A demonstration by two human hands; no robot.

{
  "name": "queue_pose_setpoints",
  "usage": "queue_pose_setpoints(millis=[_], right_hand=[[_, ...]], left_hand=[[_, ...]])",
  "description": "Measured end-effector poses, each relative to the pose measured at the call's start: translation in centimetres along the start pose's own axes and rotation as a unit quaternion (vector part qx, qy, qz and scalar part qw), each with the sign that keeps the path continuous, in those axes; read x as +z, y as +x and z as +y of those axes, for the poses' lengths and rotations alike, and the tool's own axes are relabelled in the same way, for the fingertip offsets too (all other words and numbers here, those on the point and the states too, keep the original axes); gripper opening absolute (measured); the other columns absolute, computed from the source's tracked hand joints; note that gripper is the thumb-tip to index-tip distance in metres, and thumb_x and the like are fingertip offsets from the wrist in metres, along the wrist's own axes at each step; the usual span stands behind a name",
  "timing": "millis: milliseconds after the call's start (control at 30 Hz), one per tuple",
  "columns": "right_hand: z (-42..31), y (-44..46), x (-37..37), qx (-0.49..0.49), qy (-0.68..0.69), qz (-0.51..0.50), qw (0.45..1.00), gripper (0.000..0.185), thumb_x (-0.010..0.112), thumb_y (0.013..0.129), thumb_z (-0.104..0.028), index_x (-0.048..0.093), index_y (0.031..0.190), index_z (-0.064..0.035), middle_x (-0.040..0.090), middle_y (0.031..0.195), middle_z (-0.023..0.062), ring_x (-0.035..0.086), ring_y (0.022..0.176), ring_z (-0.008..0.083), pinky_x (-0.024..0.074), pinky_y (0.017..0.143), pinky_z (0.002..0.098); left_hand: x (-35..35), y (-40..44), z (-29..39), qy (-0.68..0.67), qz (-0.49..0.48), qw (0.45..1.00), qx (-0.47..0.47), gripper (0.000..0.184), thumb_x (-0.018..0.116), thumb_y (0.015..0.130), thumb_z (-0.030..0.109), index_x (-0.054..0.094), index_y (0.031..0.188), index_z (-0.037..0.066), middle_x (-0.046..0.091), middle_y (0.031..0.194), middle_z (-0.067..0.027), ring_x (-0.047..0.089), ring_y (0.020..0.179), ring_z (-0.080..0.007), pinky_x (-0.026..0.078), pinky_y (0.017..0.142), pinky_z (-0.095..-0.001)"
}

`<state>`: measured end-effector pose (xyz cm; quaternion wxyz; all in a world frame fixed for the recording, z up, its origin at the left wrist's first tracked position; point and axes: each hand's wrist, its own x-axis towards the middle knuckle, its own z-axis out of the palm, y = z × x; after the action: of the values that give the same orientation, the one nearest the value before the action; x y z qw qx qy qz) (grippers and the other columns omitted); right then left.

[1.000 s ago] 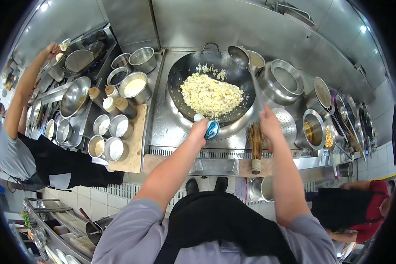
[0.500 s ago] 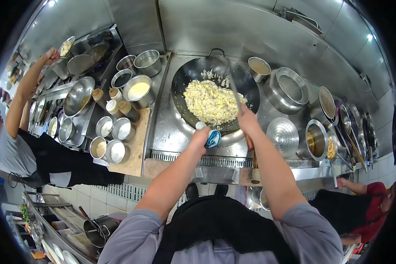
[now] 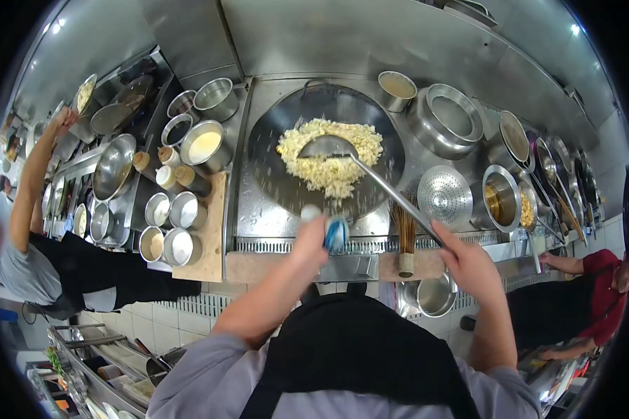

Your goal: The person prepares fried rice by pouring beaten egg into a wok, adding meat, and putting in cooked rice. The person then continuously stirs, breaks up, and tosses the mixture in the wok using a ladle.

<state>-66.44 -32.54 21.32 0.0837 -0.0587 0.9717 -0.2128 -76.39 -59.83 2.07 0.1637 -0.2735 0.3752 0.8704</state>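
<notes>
A large dark wok (image 3: 272, 174) holds a heap of fried rice with egg (image 3: 328, 183), some of it blurred by motion. My left hand (image 3: 310, 244) is closed around a blue and white cloth (image 3: 336, 235) at the wok's near edge; the handle under it is mostly hidden. In my right hand (image 3: 468, 264) is the long handle of a metal ladle (image 3: 328, 146), whose bowl rests on or just over the rice. The handle slants from the wok's middle toward the lower right, above a bamboo brush (image 3: 405, 241).
Seasoning pots (image 3: 182, 246) and squeeze bottles (image 3: 166, 177) stand left on a wooden board (image 3: 213, 234). Right are a perforated strainer (image 3: 445, 196) and metal pots (image 3: 447, 119). A co-worker (image 3: 31, 258) is at far left, another (image 3: 594, 293) at far right.
The ladle's bowl has moved over the middle of the rice, and my right hand has drawn back to the lower right. My left hand and cloth are slightly lower. The rice has shifted in the wok.
</notes>
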Motion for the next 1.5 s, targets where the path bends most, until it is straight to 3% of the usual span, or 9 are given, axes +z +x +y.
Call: queue_pose_setpoints(millis=[400,700,1000,1200,1333,1367,1400,1467,1500], right_hand=[[-1.0,3.3,5.8,0.078,-0.159,0.057,0.983,0.055,0.054,0.092,-0.021,0.036,0.143,-0.0300,0.061,0.076,0.0227,0.061,0.069,0.0411,0.0492,0.067,0.0500],[1.1,-0.7,-0.3,-0.005,-0.087,-0.065,0.994,0.056,0.056,0.089,-0.018,0.040,0.141,-0.0318,0.063,0.081,0.0214,0.062,0.076,0.0406,0.0492,0.067,0.0474],[-1.0,-1.7,3.3,0.059,-0.072,0.036,0.995,0.053,0.054,0.091,-0.023,0.040,0.141,-0.0310,0.064,0.080,0.0185,0.063,0.074,0.0391,0.0485,0.067,0.0499],[0.6,-3.5,0.1,0.080,-0.092,-0.036,0.992,0.053,0.055,0.089,-0.015,0.044,0.139,-0.0245,0.063,0.081,0.0229,0.060,0.078,0.0422,0.0476,0.069,0.0498],[4.6,-2.9,5.1,-0.005,0.136,0.127,0.983,0.052,0.054,0.092,-0.012,0.043,0.141,-0.0232,0.066,0.076,0.0096,0.058,0.056,0.0219,0.0483,0.058,0.0379],[1.9,-2.8,4.0,0.205,0.385,0.003,0.900,0.052,0.053,0.094,-0.012,0.042,0.143,-0.0257,0.055,0.067,-0.0009,0.043,0.051,0.0077,0.0413,0.048,0.0266],[1.5,-2.2,5.3,0.200,0.544,-0.013,0.815,0.051,0.050,0.095,-0.009,0.041,0.143,-0.0209,0.040,0.059,-0.0028,0.034,0.043,0.0058,0.0332,0.040,0.0211],[1.6,-0.1,9.7,0.242,0.552,0.014,0.798,0.053,0.050,0.094,-0.009,0.039,0.145,-0.0207,0.043,0.061,-0.0021,0.037,0.043,0.0066,0.0341,0.040,0.0220],[3.5,1.3,12.7,0.121,0.335,0.137,0.924,0.053,0.050,0.094,-0.009,0.038,0.145,-0.0205,0.042,0.061,-0.0021,0.037,0.043,0.0065,0.0340,0.039,0.0220]], left_hand=[[-7.3,-2.0,-4.4,0.256,0.030,0.964,0.062,0.017,0.048,0.089,0.003,0.057,0.104,0.004,0.064,0.093,-0.0099,0.065,0.076,-0.0217,0.054,0.063,-0.0376],[2.8,-5.4,5.5,0.057,0.023,0.995,-0.083,0.020,0.046,0.094,0.025,0.057,0.083,0.013,0.061,0.069,-0.0024,0.059,0.058,-0.0176,0.043,0.045,-0.0336],[-5.9,-3.7,-1.8,0.225,0.044,0.972,-0.055,0.021,0.047,0.088,0.001,0.051,0.108,0.001,0.062,0.096,-0.0126,0.065,0.081,-0.0211,0.056,0.066,-0.0362],[0.3,2.8,3.5,0.077,-0.010,0.997,-0.028,0.018,0.049,0.090,0.013,0.060,0.079,0.003,0.061,0.070,-0.0069,0.061,0.061,-0.0178,0.051,0.057,-0.0344],[0.7,5.2,3.6,0.111,-0.024,0.993,-0.020,0.022,0.053,0.090,0.029,0.060,0.077,0.013,0.061,0.066,-0.0034,0.058,0.054,-0.0185,0.045,0.045,-0.0356],[0.6,5.1,3.7,0.150,-0.042,0.987,-0.022,0.026,0.056,0.090,0.036,0.060,0.075,0.015,0.060,0.065,-0.0026,0.057,0.053,-0.0181,0.043,0.043,-0.0352],[0.5,5.0,3.8,0.147,-0.044,0.988,-0.019,0.026,0.056,0.090,0.036,0.060,0.075,0.015,0.060,0.065,-0.0026,0.057,0.053,-0.0181,0.043,0.043,-0.0352],[0.4,4.3,4.0,0.123,-0.036,0.989,-0.077,0.037,0.063,0.085,0.051,0.059,0.072,0.017,0.059,0.063,-0.0007,0.056,0.050,-0.0169,0.039,0.041,-0.0329],[0.3,2.9,4.6,0.131,-0.051,0.987,-0.083,0.043,0.065,0.081,0.059,0.058,0.072,0.018,0.059,0.062,0.0001,0.055,0.049,-0.0157,0.037,0.041,-0.0309]])
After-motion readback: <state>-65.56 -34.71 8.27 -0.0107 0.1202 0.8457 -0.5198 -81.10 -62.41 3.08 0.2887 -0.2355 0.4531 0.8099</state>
